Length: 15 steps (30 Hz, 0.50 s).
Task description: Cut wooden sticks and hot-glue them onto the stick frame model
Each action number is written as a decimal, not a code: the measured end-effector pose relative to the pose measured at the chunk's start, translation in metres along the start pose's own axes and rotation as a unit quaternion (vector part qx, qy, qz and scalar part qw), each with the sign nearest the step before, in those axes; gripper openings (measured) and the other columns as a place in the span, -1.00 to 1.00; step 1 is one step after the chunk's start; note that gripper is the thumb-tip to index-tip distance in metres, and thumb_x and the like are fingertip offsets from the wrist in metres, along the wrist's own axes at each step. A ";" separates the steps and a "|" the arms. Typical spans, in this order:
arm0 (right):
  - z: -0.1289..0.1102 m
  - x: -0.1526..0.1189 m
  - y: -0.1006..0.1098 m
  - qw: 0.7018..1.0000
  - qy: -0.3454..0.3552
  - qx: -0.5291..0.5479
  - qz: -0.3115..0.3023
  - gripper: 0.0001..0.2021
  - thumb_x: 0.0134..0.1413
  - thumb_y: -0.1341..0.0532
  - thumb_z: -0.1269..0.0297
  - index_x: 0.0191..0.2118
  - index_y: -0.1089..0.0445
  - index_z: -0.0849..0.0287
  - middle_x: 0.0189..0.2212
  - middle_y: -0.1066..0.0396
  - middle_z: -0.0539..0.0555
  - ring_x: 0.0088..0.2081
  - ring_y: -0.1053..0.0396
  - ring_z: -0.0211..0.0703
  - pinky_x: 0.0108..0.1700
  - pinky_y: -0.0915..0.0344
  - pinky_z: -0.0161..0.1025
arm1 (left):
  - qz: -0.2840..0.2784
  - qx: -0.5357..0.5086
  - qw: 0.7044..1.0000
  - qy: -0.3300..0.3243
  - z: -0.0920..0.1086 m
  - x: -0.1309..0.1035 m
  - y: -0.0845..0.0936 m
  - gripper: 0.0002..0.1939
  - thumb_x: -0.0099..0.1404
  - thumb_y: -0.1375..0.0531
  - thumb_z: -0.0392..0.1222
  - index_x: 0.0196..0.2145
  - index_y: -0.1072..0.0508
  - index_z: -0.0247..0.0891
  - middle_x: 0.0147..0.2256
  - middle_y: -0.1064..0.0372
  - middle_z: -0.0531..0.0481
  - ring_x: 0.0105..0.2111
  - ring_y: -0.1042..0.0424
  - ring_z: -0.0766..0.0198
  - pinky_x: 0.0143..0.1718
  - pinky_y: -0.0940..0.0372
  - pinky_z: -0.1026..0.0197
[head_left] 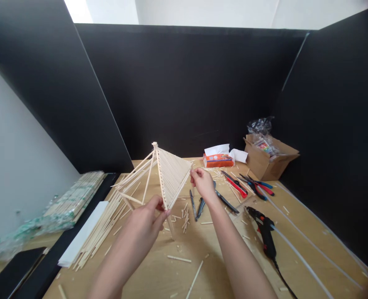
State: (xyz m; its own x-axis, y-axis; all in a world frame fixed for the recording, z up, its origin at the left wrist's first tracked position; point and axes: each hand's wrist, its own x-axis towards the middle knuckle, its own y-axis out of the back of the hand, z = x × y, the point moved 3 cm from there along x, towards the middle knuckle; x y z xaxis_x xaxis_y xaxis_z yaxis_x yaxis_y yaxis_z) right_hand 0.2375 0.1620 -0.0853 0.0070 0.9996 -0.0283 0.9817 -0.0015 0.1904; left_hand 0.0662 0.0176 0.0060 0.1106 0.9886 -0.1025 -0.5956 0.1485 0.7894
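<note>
A wooden stick frame with a pyramid-shaped roof [173, 172] stands on the wooden table. One roof face is covered with sticks laid side by side; the left part shows bare sticks with gaps. My left hand [151, 216] pinches the lower front corner of the covered face, thumb and fingers closed on it. At that face's right corner, my right hand [201, 180] has its fingertips closed on the edge. Whether a loose stick is between my fingers is too small to tell. A leg of the frame shows below my left hand.
Right of the frame lie pliers [225, 202], a red cutter [236, 185], a glue gun [264, 232] and a cardboard box [267, 160]. Long sticks [99, 228] and bagged sticks [74, 199] lie left. An orange tissue pack [218, 160] sits behind; stick scraps dot the wooden table [149, 265].
</note>
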 end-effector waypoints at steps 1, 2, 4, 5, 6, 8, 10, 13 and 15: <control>0.002 0.000 0.000 1.000 0.002 -0.016 -0.003 -0.69 0.21 -0.16 0.19 0.02 -0.30 0.20 -0.03 -0.35 0.13 -0.12 -0.39 -0.10 -0.11 -0.37 -0.05 | 0.004 0.003 1.000 -0.003 -0.001 0.000 0.000 -0.80 0.31 0.04 -0.03 -0.27 -0.25 -0.17 -0.36 -0.45 -0.03 -0.42 -0.47 0.14 -0.43 -0.21 0.21; 0.004 -0.002 -0.001 0.999 0.002 -0.032 -0.008 -0.69 0.21 -0.16 0.19 0.02 -0.30 0.19 -0.03 -0.35 0.13 -0.11 -0.38 -0.10 -0.11 -0.37 -0.04 | 0.008 0.008 1.000 -0.007 -0.002 -0.001 0.000 -0.80 0.32 0.04 -0.02 -0.26 -0.25 -0.17 -0.38 -0.45 -0.02 -0.41 -0.47 0.14 -0.43 -0.20 0.20; 0.009 -0.006 -0.001 0.998 -0.002 -0.066 -0.024 -0.68 0.20 -0.16 0.19 0.03 -0.30 0.20 -0.02 -0.34 0.13 -0.11 -0.38 -0.09 -0.11 -0.37 -0.04 | 0.014 0.019 1.000 -0.009 -0.003 -0.001 0.000 -0.79 0.32 0.05 -0.02 -0.26 -0.25 -0.17 -0.42 -0.43 -0.01 -0.40 -0.47 0.12 -0.42 -0.19 0.20; 0.012 -0.010 -0.001 0.996 -0.006 -0.083 -0.035 -0.68 0.20 -0.17 0.20 0.03 -0.30 0.20 -0.02 -0.34 0.13 -0.10 -0.38 -0.09 -0.11 -0.37 -0.04 | 0.013 0.024 1.000 -0.009 -0.003 -0.002 0.000 -0.80 0.32 0.05 -0.03 -0.26 -0.25 -0.17 -0.44 -0.43 -0.01 -0.40 -0.46 0.12 -0.41 -0.19 0.20; 0.015 -0.015 -0.001 0.994 -0.011 -0.101 -0.048 -0.68 0.20 -0.17 0.20 0.03 -0.30 0.20 -0.01 -0.33 0.13 -0.10 -0.38 -0.09 -0.11 -0.37 -0.04 | 0.012 0.027 1.000 -0.008 -0.002 -0.002 0.000 -0.80 0.32 0.05 -0.03 -0.26 -0.24 -0.17 -0.45 -0.42 -0.01 -0.40 -0.46 0.11 -0.40 -0.19 0.19; 0.020 -0.025 0.002 0.988 -0.021 -0.134 -0.076 -0.68 0.19 -0.17 0.21 0.03 -0.30 0.19 0.00 -0.33 0.13 -0.10 -0.38 -0.09 -0.11 -0.37 -0.04 | 0.009 0.029 1.000 -0.008 0.000 -0.003 0.001 -0.81 0.32 0.05 -0.03 -0.28 -0.24 -0.17 -0.46 -0.42 -0.01 -0.40 -0.46 0.11 -0.39 -0.19 0.19; 0.024 -0.034 0.006 0.982 -0.027 -0.161 -0.099 -0.69 0.20 -0.16 0.20 0.02 -0.31 0.18 0.00 -0.33 0.13 -0.09 -0.37 -0.09 -0.10 -0.37 -0.05 | 0.010 0.026 1.000 -0.011 0.001 -0.004 0.002 -0.81 0.32 0.05 -0.04 -0.29 -0.24 -0.17 -0.43 -0.43 -0.02 -0.38 -0.46 0.11 -0.38 -0.19 0.18; 0.025 -0.043 0.012 0.978 -0.025 -0.174 -0.116 -0.70 0.21 -0.15 0.20 0.02 -0.31 0.17 0.00 -0.33 0.13 -0.09 -0.37 -0.10 -0.09 -0.37 -0.05 | 0.015 0.028 0.999 -0.005 0.001 -0.004 0.002 -0.81 0.32 0.05 -0.03 -0.31 -0.24 -0.17 -0.38 -0.45 -0.05 -0.38 -0.46 0.10 -0.39 -0.19 0.18; 0.022 -0.043 0.013 0.980 -0.012 -0.163 -0.113 -0.69 0.20 -0.17 0.20 0.01 -0.31 0.19 -0.03 -0.34 0.12 -0.12 -0.39 -0.11 -0.12 -0.38 -0.05 | 0.017 0.030 0.999 -0.003 0.000 -0.004 0.001 -0.80 0.32 0.05 -0.02 -0.30 -0.23 -0.16 -0.40 -0.45 -0.05 -0.38 -0.46 0.09 -0.40 -0.18 0.19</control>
State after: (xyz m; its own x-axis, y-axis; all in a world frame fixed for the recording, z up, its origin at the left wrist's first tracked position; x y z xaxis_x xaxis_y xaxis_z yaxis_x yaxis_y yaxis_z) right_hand 0.2545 0.1183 -0.1026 -0.1949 0.9725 -0.1272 0.8458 0.2324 0.4803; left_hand 0.0650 0.0134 0.0071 0.0962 0.9928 -0.0708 -0.5502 0.1123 0.8275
